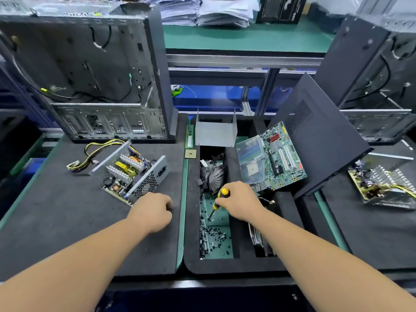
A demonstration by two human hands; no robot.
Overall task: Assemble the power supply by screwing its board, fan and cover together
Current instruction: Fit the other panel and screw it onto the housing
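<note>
The open power supply (129, 171) lies tilted on the dark foam mat, its board with heat sinks showing and its yellow-black cables (90, 154) trailing left. Its grey U-shaped cover (215, 134) stands apart at the back of the parts tray. My right hand (238, 200) grips a yellow-black screwdriver (219, 199), its tip down among several loose black screws (213, 235) in the tray's green-floored slot. Just right of the power supply, my left hand (154, 209) rests on the mat with its fingers curled; whether it holds anything is hidden.
A round cooler fan (211, 174) sits in the slot behind the screws. A motherboard (279, 158) leans against a black side panel (319, 143). Open computer cases stand at back left (90, 82) and back right (382, 64). Another power supply (382, 188) lies far right.
</note>
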